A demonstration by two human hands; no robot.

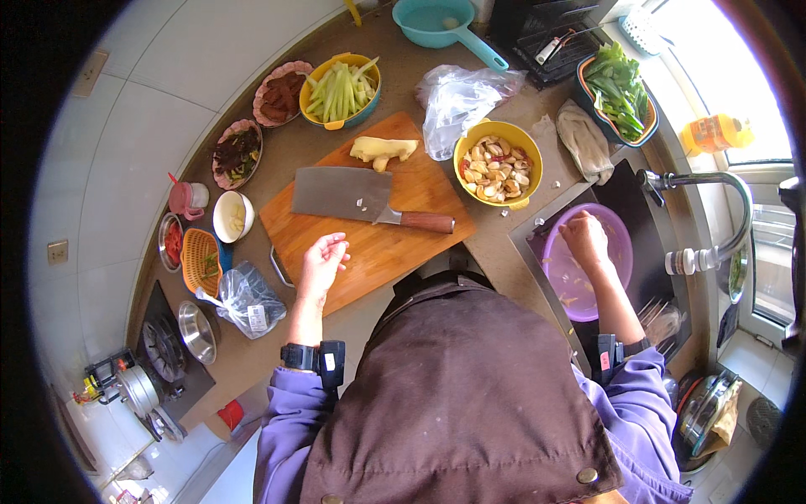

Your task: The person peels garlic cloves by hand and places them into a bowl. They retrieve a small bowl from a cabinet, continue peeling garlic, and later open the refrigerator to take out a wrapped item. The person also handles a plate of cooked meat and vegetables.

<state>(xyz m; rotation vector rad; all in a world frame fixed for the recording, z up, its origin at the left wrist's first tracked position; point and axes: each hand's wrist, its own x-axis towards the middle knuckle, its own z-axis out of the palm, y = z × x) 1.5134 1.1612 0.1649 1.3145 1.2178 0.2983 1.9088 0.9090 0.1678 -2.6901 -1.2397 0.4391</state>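
Note:
My left hand [325, 264] hovers at the near edge of a wooden cutting board [428, 183], fingers loosely curled with nothing in them. On the board lie a cleaver [346, 192] with its wooden handle to the right and, beyond it, a piece of ginger root [384, 150]. Over a purple plastic basin [620, 252] in the sink is my right hand [585, 238], its fingers bent inward; whether it holds something cannot be seen. Pale scraps lie in the basin. A yellow bowl [463, 173] of garlic cloves with some red pieces stands right of the board.
A faucet [746, 208] arches beside the sink. Beyond the board are a bowl of cut green stalks [340, 94], a clear plastic bag [450, 107] and a turquoise ladle [478, 47]. A white bowl [234, 217], an orange basket [200, 258] and a knotted plastic bag [252, 302] stand left.

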